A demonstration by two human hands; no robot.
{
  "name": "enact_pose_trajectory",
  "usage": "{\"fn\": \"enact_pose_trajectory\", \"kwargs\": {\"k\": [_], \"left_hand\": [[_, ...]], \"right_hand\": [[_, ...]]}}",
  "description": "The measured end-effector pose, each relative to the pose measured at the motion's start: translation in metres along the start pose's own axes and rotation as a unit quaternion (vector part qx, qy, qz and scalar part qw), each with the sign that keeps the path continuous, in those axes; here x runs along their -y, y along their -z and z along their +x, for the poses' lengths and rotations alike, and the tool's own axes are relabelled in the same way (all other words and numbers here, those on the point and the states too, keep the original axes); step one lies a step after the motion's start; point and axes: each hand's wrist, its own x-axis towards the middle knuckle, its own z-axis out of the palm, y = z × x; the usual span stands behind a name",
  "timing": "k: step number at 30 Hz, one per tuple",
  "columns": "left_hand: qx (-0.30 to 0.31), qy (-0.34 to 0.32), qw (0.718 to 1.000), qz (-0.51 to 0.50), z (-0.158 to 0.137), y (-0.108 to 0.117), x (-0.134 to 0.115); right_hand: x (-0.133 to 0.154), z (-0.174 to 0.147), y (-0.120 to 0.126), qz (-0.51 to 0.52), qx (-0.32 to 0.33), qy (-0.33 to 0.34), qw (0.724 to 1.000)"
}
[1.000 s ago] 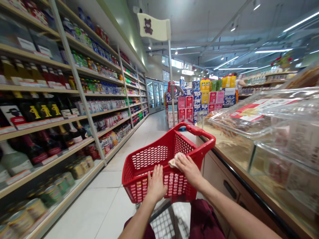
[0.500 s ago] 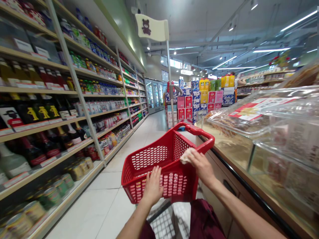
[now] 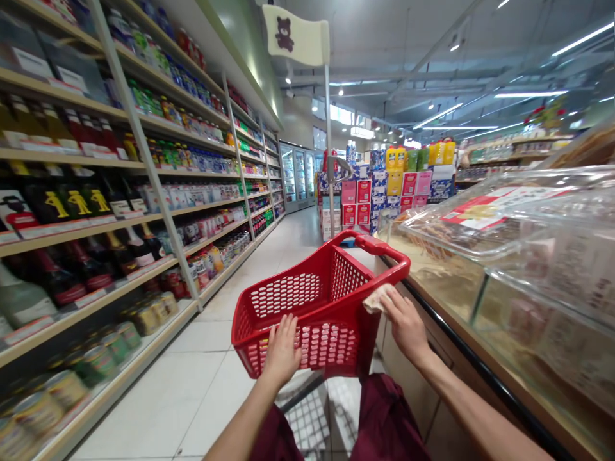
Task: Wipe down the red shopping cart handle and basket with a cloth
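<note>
A red plastic shopping cart [image 3: 358, 298] with perforated basket walls stands side-on in front of me. My left hand [image 3: 282, 351] lies flat with outstretched fingers against the near wall, fingertips at the rim. In my right hand [image 3: 404, 320] is a pale, crumpled cloth [image 3: 377, 298], pressed to the basket's upper side just below the handle [image 3: 387, 253]. The fingers cover part of the cloth. A pole rises behind the cart and carries a cream flag [image 3: 296, 35] with a brown bear on it.
Shelves [image 3: 158, 269] of bottles and cans line the left. Close on the right is a counter [image 3: 473, 355] with clear packed food trays [image 3: 480, 211]. Stacked boxes [image 3: 355, 202] stand ahead, beyond the tiled floor [image 3: 206, 384]. Glass-door fridges [image 3: 295, 176] are farther back.
My right hand and the cloth have slid right along the cart's rim toward the handle end. My left hand has shifted slightly left on the near wall. The person in the background is no longer visible.
</note>
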Motion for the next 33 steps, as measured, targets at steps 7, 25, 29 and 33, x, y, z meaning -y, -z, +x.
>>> {"fn": "enact_pose_trajectory", "kwargs": {"k": [7, 25, 29, 33], "left_hand": [[-0.015, 0.008, 1.0, 0.017, -0.01, -0.003, 0.012], [-0.04, 0.061, 0.997, 0.025, -0.031, 0.002, 0.054], [-0.048, 0.071, 0.996, 0.036, -0.04, 0.001, 0.065], [-0.034, 0.086, 0.995, 0.034, -0.049, 0.003, 0.077]], "right_hand": [[0.049, -0.024, -0.031, 0.053, 0.086, 0.071, 0.992], [0.116, -0.005, -0.04, 0.116, 0.049, 0.098, 0.987], [0.143, -0.007, -0.052, 0.128, 0.05, 0.094, 0.986], [0.167, -0.027, -0.063, 0.143, 0.073, 0.114, 0.98]]}}
